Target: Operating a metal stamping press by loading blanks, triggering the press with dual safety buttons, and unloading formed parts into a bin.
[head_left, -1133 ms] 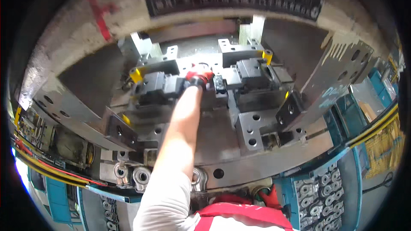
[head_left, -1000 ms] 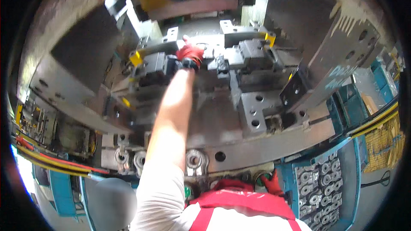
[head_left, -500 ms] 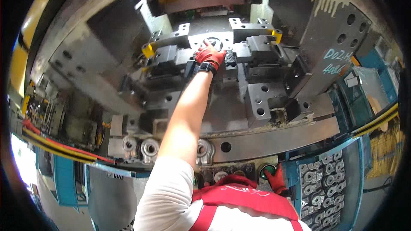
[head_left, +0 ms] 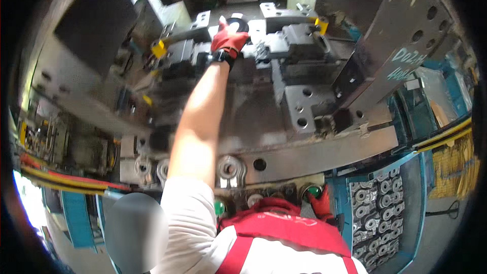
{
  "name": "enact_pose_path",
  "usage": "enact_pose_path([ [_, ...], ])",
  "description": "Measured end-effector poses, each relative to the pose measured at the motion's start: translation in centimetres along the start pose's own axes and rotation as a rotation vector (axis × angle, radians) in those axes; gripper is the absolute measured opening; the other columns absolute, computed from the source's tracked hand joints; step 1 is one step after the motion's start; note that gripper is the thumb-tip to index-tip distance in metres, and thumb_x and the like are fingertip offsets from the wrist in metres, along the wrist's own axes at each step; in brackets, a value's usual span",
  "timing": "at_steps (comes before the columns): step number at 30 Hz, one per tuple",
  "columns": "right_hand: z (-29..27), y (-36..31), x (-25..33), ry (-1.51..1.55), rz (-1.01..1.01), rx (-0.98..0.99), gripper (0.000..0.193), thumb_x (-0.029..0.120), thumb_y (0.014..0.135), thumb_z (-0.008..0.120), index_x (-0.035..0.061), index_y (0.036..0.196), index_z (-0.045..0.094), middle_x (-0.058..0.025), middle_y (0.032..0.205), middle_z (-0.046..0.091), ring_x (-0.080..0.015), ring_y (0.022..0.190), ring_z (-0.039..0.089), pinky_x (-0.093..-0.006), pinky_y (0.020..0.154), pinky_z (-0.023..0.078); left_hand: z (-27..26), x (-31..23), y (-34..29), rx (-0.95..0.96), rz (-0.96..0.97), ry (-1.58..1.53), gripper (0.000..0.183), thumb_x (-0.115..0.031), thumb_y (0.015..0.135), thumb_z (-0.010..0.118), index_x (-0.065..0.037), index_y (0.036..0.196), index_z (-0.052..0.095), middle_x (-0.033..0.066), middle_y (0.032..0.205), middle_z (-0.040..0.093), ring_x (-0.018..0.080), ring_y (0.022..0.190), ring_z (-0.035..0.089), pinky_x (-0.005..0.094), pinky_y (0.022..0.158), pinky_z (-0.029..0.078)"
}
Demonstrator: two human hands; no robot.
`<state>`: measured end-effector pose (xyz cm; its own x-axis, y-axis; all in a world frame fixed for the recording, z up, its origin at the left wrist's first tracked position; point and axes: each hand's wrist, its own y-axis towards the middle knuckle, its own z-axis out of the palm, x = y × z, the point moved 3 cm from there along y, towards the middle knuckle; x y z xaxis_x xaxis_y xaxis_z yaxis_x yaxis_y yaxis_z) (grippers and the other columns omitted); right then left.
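Observation:
In a red glove, my left hand (head_left: pixel 229 40) is far inside the press, over the middle of the steel die. Its fingers look spread at a dark round ring (head_left: pixel 237 22), though blur hides the exact contact. My right hand (head_left: pixel 320 206), also red-gloved, is low down beside a green push button (head_left: pixel 314 191), with its fingers apart at the button's edge. A ring-shaped metal part (head_left: pixel 229 169) lies on the press's front ledge by my left forearm, which partly covers another one.
Steel die blocks (head_left: pixel 305 109) and upright plates surround my left arm. A second green button (head_left: pixel 219 208) is near my left upper arm. At the right stands a blue bin (head_left: pixel 423 200) filled with several metal parts. Yellow-black edging (head_left: pixel 446 137) runs along the side.
The whole view has shifted, so the die sits further up and left. My left hand stays at the die's middle, and my right hand stays by the green button.

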<state>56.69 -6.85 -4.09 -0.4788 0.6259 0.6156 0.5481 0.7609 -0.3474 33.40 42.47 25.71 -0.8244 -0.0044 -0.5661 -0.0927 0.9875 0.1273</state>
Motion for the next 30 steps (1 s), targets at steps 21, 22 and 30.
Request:
enact_pose_path([
  [21, -0.9, 2.8, -1.6, 0.221, -0.174, 0.143, 0.096, 0.04, 0.071, 0.069, -0.01, 0.133, 0.016, -0.0275, 0.131, 0.034, -0.032, 0.125, 0.032, -0.0356, 0.102, 0.026, 5.2, 18.5, -36.0, 0.214, -0.244, 0.155, 0.099, -0.044, 0.061, 0.069, -0.012, 0.138, 0.017, 0.0251, 0.107, 0.049, 0.0373, 0.093, 0.055, 0.0425, 0.078, 0.045],
  [22, -1.0, 3.0, -1.9, 0.171, -0.177, 0.126, 0.096, 0.04, 0.071, 0.07, -0.0101, 0.133, 0.017, -0.0278, 0.131, 0.034, -0.0321, 0.125, 0.032, -0.0356, 0.102, 0.026, 6.0, 18.1, -35.6, 0.206, -0.255, 0.171, 0.099, -0.045, 0.061, 0.069, -0.012, 0.138, 0.016, 0.0256, 0.109, 0.047, 0.0379, 0.095, 0.054, 0.0432, 0.079, 0.045],
  [30, -2.0, 1.6, 0.9, 0.55, -0.224, 0.065, 0.058, 0.021, 0.081, 0.061, -0.0043, 0.127, 0.037, -0.0171, 0.126, 0.045, -0.0243, 0.116, 0.042, -0.0319, 0.099, 0.031, 4.7, 19.7, -37.1, 0.126, -0.199, 0.137, 0.086, -0.041, 0.064, 0.066, -0.009, 0.134, 0.027, 0.0279, 0.116, 0.043, 0.0396, 0.106, 0.045, 0.0447, 0.087, 0.04],
])
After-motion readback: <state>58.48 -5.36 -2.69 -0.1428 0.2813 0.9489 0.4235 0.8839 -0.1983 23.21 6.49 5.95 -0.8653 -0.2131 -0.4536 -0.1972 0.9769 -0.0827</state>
